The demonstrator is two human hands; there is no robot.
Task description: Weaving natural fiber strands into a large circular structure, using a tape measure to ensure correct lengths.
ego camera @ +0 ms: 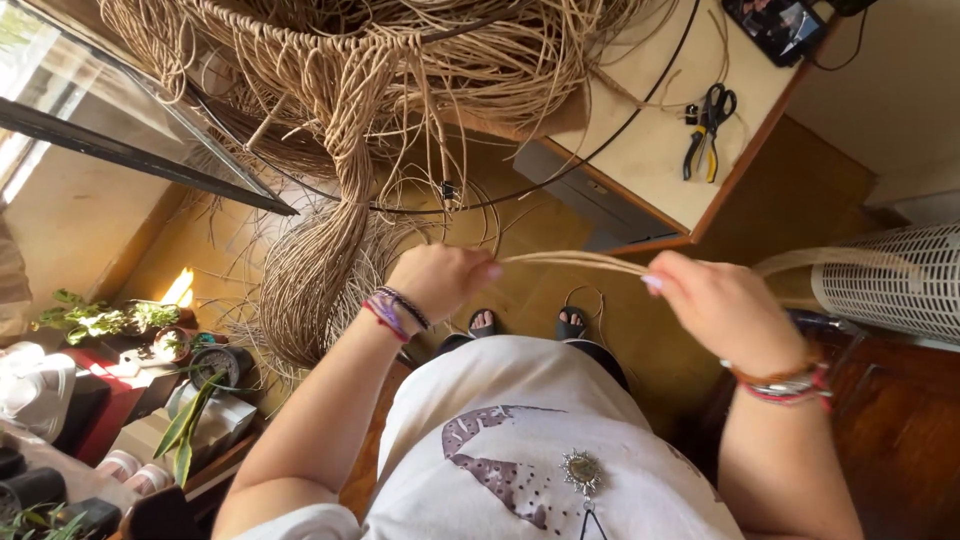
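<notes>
Between the person's two hands, held out in front of the chest, runs a thin bundle of tan cord strands (pixel 575 262), pulled nearly level. The left hand (pixel 440 280) is closed into a fist around one end of the strands, knuckles up, with woven bracelets at the wrist. The right hand (pixel 715 305) is also closed, pinching the strands between thumb and fingertips, and the cord carries on past it toward the white slatted heater (pixel 890 280) at the right. Above the hands hangs a large mass of the same tan cord (pixel 340 120), partly knotted at the top and falling in a thick hank that spreads onto the floor (pixel 230 240). A dark hoop (pixel 560 170) curves across the hanging cord and the pale worktop (pixel 650 130), where black-handled scissors (pixel 716 105) and yellow-handled pliers (pixel 697 150) lie touching each other. Below the hands the person's sandalled feet (pixel 525 322) stand on the floor. Potted plants (pixel 100 320) sit at the left edge.
</notes>
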